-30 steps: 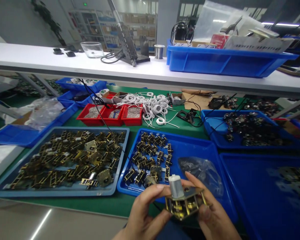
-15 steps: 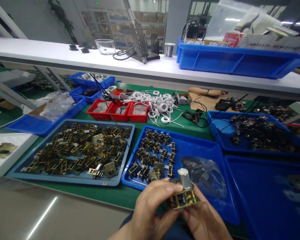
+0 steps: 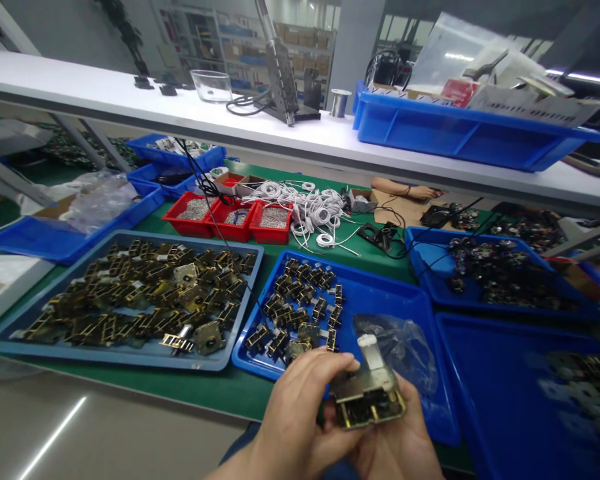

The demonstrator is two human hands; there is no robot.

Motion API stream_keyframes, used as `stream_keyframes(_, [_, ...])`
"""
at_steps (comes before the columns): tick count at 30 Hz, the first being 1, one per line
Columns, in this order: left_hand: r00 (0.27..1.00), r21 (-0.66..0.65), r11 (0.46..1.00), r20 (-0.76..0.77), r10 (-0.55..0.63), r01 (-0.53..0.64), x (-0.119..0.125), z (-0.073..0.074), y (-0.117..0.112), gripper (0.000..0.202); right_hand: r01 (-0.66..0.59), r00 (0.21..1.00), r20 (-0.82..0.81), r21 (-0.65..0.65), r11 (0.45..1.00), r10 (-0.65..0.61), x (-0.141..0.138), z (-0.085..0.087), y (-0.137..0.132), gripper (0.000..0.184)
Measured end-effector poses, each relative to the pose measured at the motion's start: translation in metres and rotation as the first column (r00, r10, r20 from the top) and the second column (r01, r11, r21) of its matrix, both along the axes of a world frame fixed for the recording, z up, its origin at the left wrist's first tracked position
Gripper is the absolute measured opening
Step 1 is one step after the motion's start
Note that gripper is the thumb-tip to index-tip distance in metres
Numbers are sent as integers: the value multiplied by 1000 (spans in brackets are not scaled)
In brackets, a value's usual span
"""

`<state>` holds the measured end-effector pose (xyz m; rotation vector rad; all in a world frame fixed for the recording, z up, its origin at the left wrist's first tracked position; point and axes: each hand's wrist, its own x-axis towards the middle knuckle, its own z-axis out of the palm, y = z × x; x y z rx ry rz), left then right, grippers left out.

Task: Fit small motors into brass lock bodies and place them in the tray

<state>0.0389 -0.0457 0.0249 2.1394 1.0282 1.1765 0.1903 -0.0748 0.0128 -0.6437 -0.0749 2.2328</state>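
Low in the middle of the view, both my hands grip one brass gearbox frame with a small silver motor (image 3: 369, 390) on top. My left hand (image 3: 300, 417) pinches its left side, thumb over the top plate. My right hand (image 3: 397, 443) cups it from below and the right. Just beyond my hands lies a blue tray (image 3: 380, 300) with several small brass assemblies (image 3: 300, 303) and a crumpled clear bag (image 3: 400, 347).
A grey-blue tray (image 3: 130, 357) of brass frames lies to the left. Red bins (image 3: 230, 220) of small parts and white wire coils (image 3: 313, 210) sit behind. Blue trays (image 3: 530, 400) fill the right. A white shelf (image 3: 130, 110) carries a blue crate (image 3: 460, 130). Another person's arm (image 3: 405, 190) rests farther back.
The gearbox has tipped in my hands, so the motor points away from me and the plate faces up. My hands dropped slightly lower in view.
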Motion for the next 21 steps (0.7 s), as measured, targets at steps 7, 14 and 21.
stream_keyframes(7, [996,-23,997,56,-73,74,3,3,4,36,-16,999,-49,25,1000,17,-4,4,5,48])
stream_keyframes(14, [993,-30,996,92,-77,80,5,4,8,31,50,998,-28,-3,999,-50,-5,0,5,46])
stream_keyframes(21, [991,-106,989,100,-87,98,3,1,7,38,96,994,-56,-17,995,-97,-5,-6,5,44])
